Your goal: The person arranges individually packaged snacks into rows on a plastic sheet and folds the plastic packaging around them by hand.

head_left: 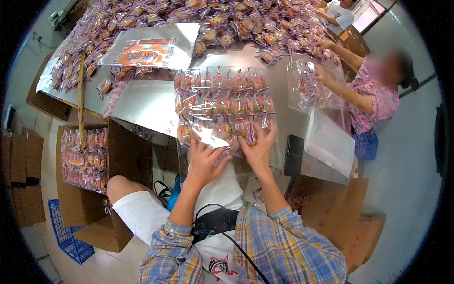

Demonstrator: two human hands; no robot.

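Observation:
A large clear plastic bag (pixel 222 106) lies at the table's front edge, packed with three rows of small individually wrapped snacks (pixel 220 80). My left hand (pixel 204 162) rests on the near end of the bag, fingers spread over the front row and glare on the plastic beside them. On the right side of that row, my right hand (pixel 260 149) has its thumb and fingers around a wrapped snack (pixel 250 136) through or at the film. Whether the fingers are inside or outside the plastic is hard to tell.
Loose wrapped snacks (pixel 236 23) are heaped across the metal table (pixel 146 99). A printed bag (pixel 156 45) lies behind. Left stands a carton (pixel 127 165) with a filled bag (pixel 85 161); right, a stack of clear bags (pixel 329 142). A co-worker (pixel 371 94) handles another bag (pixel 314 87).

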